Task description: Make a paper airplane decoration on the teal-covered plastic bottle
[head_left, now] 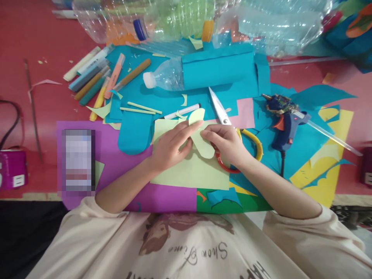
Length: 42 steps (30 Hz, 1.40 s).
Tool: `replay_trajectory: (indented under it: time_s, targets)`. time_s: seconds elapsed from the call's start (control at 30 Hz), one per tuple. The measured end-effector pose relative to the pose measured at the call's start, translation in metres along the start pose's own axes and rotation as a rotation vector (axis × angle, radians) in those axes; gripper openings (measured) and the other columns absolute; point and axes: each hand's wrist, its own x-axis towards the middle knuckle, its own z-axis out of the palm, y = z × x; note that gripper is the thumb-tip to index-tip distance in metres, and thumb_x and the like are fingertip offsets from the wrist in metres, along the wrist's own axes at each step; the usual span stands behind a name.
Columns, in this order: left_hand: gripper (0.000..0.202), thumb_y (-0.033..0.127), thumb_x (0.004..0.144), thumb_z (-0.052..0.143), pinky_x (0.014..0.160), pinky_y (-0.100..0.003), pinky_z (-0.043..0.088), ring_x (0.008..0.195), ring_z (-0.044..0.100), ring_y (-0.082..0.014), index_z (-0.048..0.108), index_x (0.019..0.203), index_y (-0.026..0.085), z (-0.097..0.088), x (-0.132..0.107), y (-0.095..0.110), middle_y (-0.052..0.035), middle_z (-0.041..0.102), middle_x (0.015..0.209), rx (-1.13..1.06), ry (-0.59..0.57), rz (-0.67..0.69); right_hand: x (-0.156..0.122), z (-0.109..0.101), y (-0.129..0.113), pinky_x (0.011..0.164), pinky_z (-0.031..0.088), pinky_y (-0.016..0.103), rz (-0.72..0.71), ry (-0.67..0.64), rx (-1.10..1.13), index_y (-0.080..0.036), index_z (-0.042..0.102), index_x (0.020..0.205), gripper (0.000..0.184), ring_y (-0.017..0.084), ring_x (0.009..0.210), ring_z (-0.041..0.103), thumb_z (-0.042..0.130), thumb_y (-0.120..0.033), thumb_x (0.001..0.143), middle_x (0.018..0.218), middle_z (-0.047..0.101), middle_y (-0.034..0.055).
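My left hand (171, 145) and my right hand (225, 141) meet over a pale green paper cut-out (200, 133) with rounded lobes, fingers pinched on its edges from both sides. The cut-out lies above a pale green sheet (192, 174). Scissors (223, 114) with yellow and red handles lie under and beside my right hand, blades pointing away. A black marker (181, 111) rests just beyond my left fingers.
A blue glue gun (283, 120) lies at right on teal paper. A clear bottle wrapped in teal paper (203, 71) lies further back, several markers (95, 79) at back left, a phone (78, 159) on purple paper at left, big plastic bottles (188, 19) along the far edge.
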Motion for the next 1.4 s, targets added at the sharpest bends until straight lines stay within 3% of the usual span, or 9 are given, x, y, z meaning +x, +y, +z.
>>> replay_trajectory:
  time_s: [0.3, 0.77, 1.03, 1.2, 1.4]
  targets:
    - [0.058, 0.009, 0.096, 0.044, 0.089, -0.024, 0.058, 0.114, 0.066, -0.0170, 0.029, 0.150, 0.026, 0.0018, -0.0017, -0.0006, -0.0073, 0.069, 0.120, -0.017, -0.003, 0.024, 0.0002, 0.0007, 0.0009, 0.038, 0.023, 0.023, -0.002, 0.012, 0.017, -0.021, 0.049, 0.055, 0.030, 0.005, 0.038, 0.027, 0.056, -0.031, 0.082, 0.045, 0.034, -0.0086]
    - [0.049, 0.007, 0.095, 0.043, 0.084, -0.024, 0.060, 0.110, 0.068, -0.0166, 0.039, 0.142, 0.021, 0.0009, 0.0017, 0.0010, -0.0076, 0.071, 0.117, 0.034, 0.016, 0.047, 0.0005, -0.0001, 0.0014, 0.038, 0.023, 0.022, -0.005, 0.017, 0.006, -0.021, 0.048, 0.055, 0.032, 0.005, 0.040, 0.026, 0.057, -0.032, 0.083, 0.046, 0.033, -0.0082]
    - [0.048, 0.009, 0.096, 0.043, 0.086, -0.025, 0.059, 0.113, 0.066, -0.0174, 0.042, 0.142, 0.022, 0.0001, 0.0004, 0.0005, -0.0082, 0.069, 0.120, -0.009, 0.002, -0.004, -0.0004, -0.0003, 0.0014, 0.039, 0.028, 0.022, 0.004, 0.006, 0.018, -0.021, 0.048, 0.055, 0.034, 0.005, 0.038, 0.034, 0.058, -0.036, 0.083, 0.045, 0.037, -0.0081]
    - [0.045, 0.010, 0.095, 0.045, 0.091, -0.025, 0.056, 0.117, 0.065, -0.0177, 0.044, 0.138, 0.022, 0.0007, 0.0010, -0.0030, -0.0086, 0.068, 0.123, -0.060, 0.068, -0.091, -0.0020, -0.0005, 0.0019, 0.041, 0.032, 0.022, 0.037, -0.050, 0.010, -0.019, 0.055, 0.061, 0.035, 0.006, 0.040, 0.044, 0.068, -0.046, 0.079, 0.046, 0.046, -0.0068]
    - [0.044, 0.013, 0.097, 0.045, 0.087, -0.026, 0.058, 0.116, 0.066, -0.0192, 0.043, 0.139, 0.023, 0.0006, 0.0018, -0.0042, -0.0090, 0.068, 0.124, -0.023, 0.067, -0.081, 0.0002, -0.0010, 0.0005, 0.037, 0.033, 0.021, 0.066, 0.000, 0.051, -0.018, 0.057, 0.064, 0.032, 0.006, 0.037, 0.047, 0.067, -0.046, 0.076, 0.051, 0.048, -0.0067]
